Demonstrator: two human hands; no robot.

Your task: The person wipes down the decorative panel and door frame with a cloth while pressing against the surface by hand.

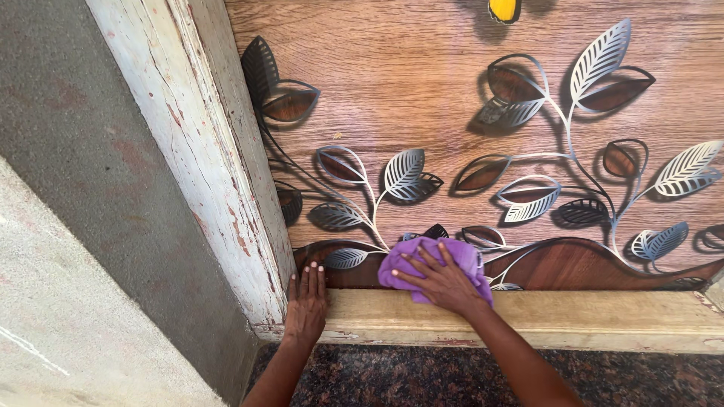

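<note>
Fingers of the right hand (440, 280) lie spread and flat on a purple cloth (430, 260), pressing it against the foot of a door (422, 98); nothing is pinched, the palm simply bears down on the bunched fabric. The cloth is soft and crumpled, with rounded folds, and sits low on the door, its lower edge just above a pale sill (543, 316) that runs along the bottom. The left hand (305, 305) rests flat with its fingers together and pointing up, laid in the corner where the sill meets the frame (204, 151), touching both and holding nothing.

The door has a brown wood-grain surface, smooth and faintly glossy, patterned with silvery metal-look leaves (403, 173) on thin curved stems. Some leaves are ribbed and solid, others are bare outlines, and each casts a dark shadow on the grain. A darker, wavy brown band crosses the door just above the sill, behind the cloth. A small yellow shape (503, 9) shows at the top edge, cut off by the picture.

The sill is a yellowish beam, worn, with chipped spots of red along its lower edge. The frame is painted white, its paint cracked and flaked down to reddish wood. Left of it stands a rough grey wall (90, 188), and beyond that a lighter, grainy surface. Below the sill lies a dark speckled stone floor (422, 377), polished, and both forearms cross it
</note>
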